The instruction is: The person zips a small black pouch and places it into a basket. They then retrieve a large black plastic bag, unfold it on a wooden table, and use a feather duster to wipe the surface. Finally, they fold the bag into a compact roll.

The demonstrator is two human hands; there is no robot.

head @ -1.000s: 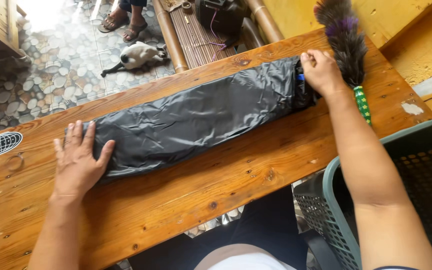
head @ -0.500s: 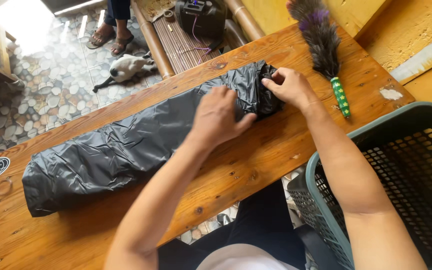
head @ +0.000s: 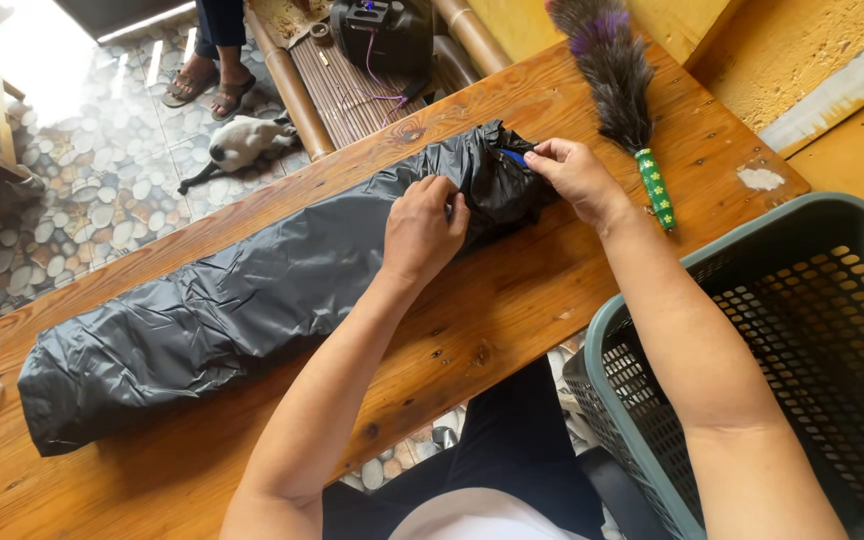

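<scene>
A long black plastic bag [head: 232, 300], crumpled and rolled flat, lies diagonally across the wooden table [head: 512, 320]. My left hand [head: 422, 228] presses and grips the bag near its right end. My right hand [head: 574, 175] pinches the bag's bunched right end, where a small blue piece shows between the fingers. What the blue piece is cannot be made out.
A feather duster [head: 620, 85] with a green handle lies on the table right of my right hand. A grey-green plastic basket [head: 752, 380] stands at the lower right. On the tiled floor beyond are a cat [head: 242, 142], a person's sandalled feet [head: 202, 85] and a black device [head: 382, 30].
My left hand left the bag's far left end and crossed to its right end beside my right hand. The right end is now bunched up between both hands.
</scene>
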